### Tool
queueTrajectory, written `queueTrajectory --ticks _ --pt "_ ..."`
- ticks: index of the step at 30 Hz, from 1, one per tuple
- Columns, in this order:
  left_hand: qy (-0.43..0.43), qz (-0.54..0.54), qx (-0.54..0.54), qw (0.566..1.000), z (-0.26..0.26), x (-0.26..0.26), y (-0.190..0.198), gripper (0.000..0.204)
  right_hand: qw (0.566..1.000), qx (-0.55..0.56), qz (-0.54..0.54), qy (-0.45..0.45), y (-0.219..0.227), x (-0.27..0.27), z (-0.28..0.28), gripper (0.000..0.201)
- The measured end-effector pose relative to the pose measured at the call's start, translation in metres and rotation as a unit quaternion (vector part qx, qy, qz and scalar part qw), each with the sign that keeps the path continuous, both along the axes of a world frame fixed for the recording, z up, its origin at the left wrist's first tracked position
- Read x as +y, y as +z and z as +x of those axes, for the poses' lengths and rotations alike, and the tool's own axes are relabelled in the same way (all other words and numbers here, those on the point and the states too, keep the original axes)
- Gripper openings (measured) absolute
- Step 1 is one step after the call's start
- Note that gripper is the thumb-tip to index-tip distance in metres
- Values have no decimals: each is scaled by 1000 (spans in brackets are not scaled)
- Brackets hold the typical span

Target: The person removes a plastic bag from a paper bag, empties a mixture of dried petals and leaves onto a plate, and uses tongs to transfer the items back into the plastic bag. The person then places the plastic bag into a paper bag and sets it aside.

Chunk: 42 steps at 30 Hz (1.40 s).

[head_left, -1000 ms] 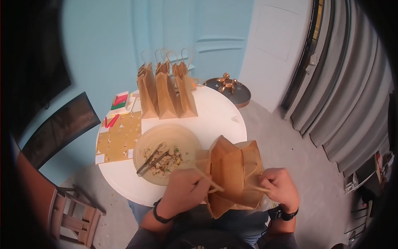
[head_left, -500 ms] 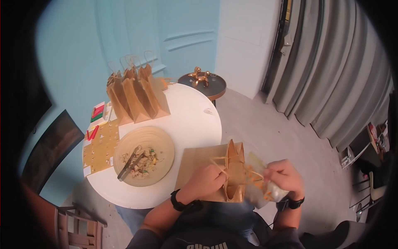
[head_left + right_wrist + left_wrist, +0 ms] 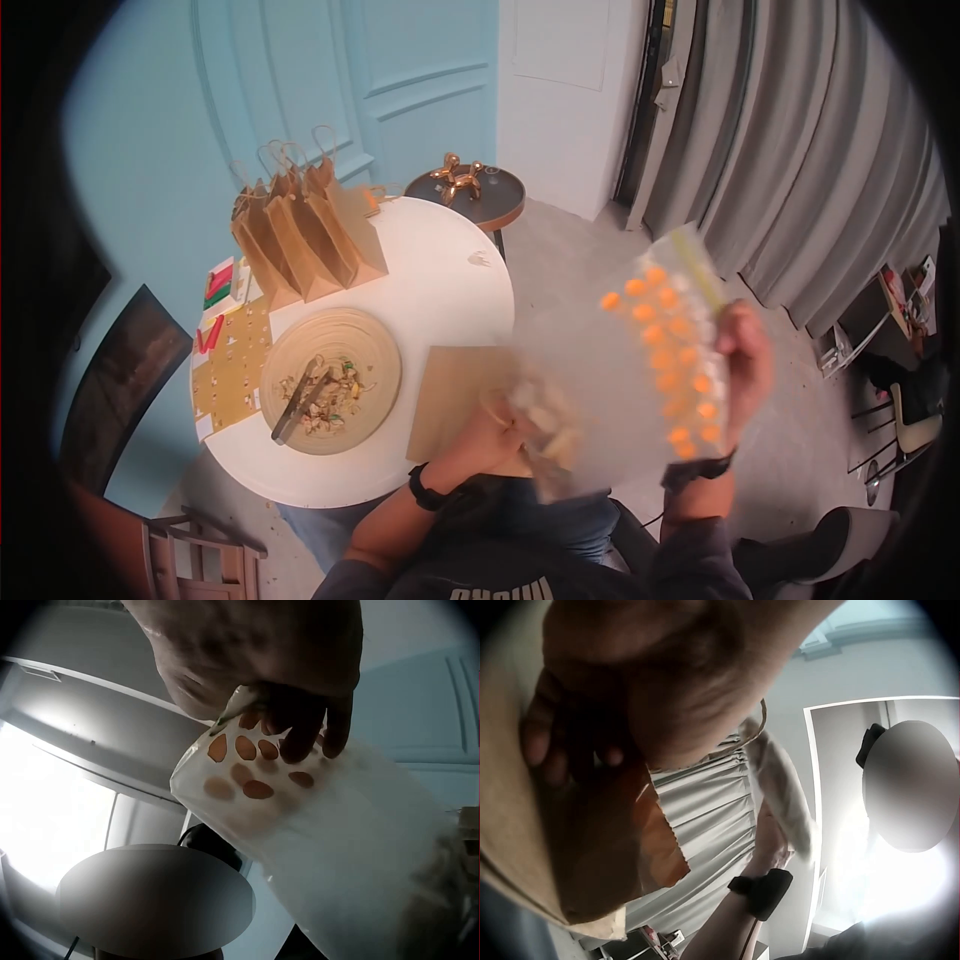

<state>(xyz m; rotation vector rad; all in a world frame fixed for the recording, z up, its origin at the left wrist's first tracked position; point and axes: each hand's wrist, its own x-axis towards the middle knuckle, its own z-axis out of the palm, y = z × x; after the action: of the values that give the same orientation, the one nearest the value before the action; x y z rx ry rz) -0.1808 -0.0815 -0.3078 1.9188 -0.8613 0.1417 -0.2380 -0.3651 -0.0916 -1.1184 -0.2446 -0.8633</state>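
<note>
A frosted plastic bag [image 3: 610,380] with orange spots hangs from my right hand [image 3: 747,358], whose fingers grip its top edge beside a yellow-green strip. Pale, blurred contents fill its lower end, in front of part of my left hand [image 3: 487,437]. That hand holds a brown paper bag [image 3: 447,385], which lies over the near right table edge. In the left wrist view, my left hand [image 3: 660,682] has curled fingers at the mouth of the paper bag [image 3: 592,862]. From the right wrist, my right hand [image 3: 262,656] pinches the plastic bag [image 3: 337,832].
Several paper bags [image 3: 305,245] stand at the back of the round white table [image 3: 450,270]. Left of centre is a plate [image 3: 375,345] with food scraps and tongs, beside patterned paper [image 3: 228,375]. A side table [image 3: 500,205] holds a shiny balloon-dog figure [image 3: 462,182].
My right hand has left the paper bag's opening and lifted the spotted plastic bag up to the right. My left hand still holds the paper bag. The head view has swung right.
</note>
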Motion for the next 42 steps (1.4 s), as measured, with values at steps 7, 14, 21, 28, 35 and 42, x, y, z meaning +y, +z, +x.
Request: queueTrajectory --ticks 7,14,21,28,35,42 --pt "1 -178 132 975 -25 83 64 65 931 202 31 302 -127 18 23 9" --pt "-10 -251 194 948 -23 84 58 52 911 135 -36 387 -122 38 22 14" --pt "-58 -232 144 960 -22 98 18 44 900 52 -334 277 -82 43 17 16" --pt "-69 -348 395 848 -43 97 64 36 855 25 -448 259 -71 63 16 16" --pt "-62 -276 249 927 -41 104 45 26 890 65 -316 322 -102 62 18 12" --pt "284 -157 -1 946 -69 103 123 18 949 128 -279 73 -90 51 11 19"
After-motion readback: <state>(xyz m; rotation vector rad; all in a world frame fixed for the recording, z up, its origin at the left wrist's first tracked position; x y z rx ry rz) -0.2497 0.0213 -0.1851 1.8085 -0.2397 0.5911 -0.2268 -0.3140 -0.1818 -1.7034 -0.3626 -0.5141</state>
